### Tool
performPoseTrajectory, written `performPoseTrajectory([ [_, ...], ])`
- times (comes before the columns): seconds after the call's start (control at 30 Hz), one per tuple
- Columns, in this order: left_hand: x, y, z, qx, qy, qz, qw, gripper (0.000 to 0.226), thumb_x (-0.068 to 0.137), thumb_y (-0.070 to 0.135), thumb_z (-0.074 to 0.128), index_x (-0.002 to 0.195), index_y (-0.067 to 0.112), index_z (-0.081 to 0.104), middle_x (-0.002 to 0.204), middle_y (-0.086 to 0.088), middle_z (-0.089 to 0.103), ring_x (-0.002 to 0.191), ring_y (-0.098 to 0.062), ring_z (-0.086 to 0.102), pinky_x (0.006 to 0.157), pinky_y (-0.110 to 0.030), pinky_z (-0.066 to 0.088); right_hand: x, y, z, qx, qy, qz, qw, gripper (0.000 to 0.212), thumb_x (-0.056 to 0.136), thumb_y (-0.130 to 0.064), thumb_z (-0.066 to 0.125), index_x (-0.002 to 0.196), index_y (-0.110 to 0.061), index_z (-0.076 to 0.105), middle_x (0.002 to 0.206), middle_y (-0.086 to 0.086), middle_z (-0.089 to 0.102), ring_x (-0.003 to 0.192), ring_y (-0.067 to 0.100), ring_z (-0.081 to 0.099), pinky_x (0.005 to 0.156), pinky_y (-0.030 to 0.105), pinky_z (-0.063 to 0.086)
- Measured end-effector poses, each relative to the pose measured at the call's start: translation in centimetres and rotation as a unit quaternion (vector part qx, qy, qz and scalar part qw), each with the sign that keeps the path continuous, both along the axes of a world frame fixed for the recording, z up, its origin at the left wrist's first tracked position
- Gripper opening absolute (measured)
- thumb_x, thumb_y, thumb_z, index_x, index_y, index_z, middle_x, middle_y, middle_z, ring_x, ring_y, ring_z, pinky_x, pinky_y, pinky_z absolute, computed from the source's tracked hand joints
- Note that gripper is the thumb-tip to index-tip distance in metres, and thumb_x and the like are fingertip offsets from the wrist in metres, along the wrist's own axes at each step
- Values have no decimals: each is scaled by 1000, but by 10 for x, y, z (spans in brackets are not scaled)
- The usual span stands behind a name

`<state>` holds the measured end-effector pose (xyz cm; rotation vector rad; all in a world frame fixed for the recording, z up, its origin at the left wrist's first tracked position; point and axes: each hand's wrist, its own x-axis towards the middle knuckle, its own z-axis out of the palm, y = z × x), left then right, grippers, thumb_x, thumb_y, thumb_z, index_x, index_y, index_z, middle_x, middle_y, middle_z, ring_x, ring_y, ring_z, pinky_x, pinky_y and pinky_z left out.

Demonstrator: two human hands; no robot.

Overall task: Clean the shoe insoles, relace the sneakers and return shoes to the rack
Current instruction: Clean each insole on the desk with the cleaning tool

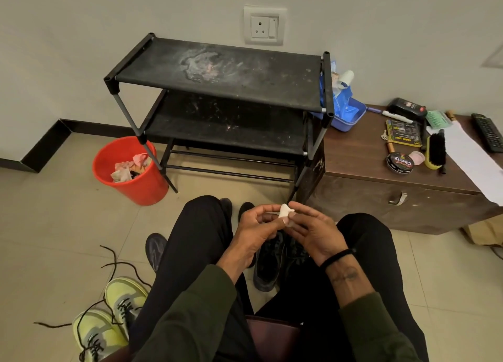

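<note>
Both my hands, left point(255, 225) and right point(313, 231), pinch a small white wad point(285, 211) above my knees. The rack point(217, 76) stands bare; the yellow sneakers point(114, 318) on the floor look half-laced, black shoes point(272, 263) wait between my feet. Most remains, I judge.

Black fabric two-tier shoe rack point(217, 81), smeared with whitish dust. Round orange-red plastic bucket point(130, 171), pink and white scraps inside. Pale yellow-green sneakers point(109, 321) with grey panels, laced in black. Dark brown wooden cabinet point(381, 198). Small white wad of tissue point(285, 212). Blue plastic tub point(351, 116).
</note>
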<state>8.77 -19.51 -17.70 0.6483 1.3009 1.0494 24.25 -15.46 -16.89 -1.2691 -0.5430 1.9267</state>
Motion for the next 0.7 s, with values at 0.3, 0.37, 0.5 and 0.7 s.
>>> performPoseTrajectory([
  [0.3,-1,1,-8,24,79,23,996,36,75,16,89,107,21,72,90,-7,73,83,-17,70,78,-30,61,-2,-3,0,1,-18,28,999,42,77,-5,79,115,6,67,109,26,72,95,29,74,81,32,62],
  [0.37,-2,1,-10,31,105,18,994,36,74,16,90,105,23,72,94,-10,74,87,-24,72,85,-38,62,-3,-4,1,8,-21,10,1000,44,75,-2,78,115,9,65,106,27,72,88,28,75,74,30,61],
  [0.5,-7,2,-3,24,59,11,998,48,76,21,89,118,26,67,103,-1,77,98,-17,73,90,-35,59,-3,-3,3,7,-31,-24,999,27,84,1,73,110,4,68,103,24,74,84,27,75,66,28,60],
  [0.7,-16,5,11,15,40,13,999,30,86,27,80,115,24,73,100,1,78,97,-16,73,91,-33,57,-5,-3,2,1,-21,-34,999,27,81,-3,75,107,2,70,105,23,74,89,27,75,77,34,63],
])
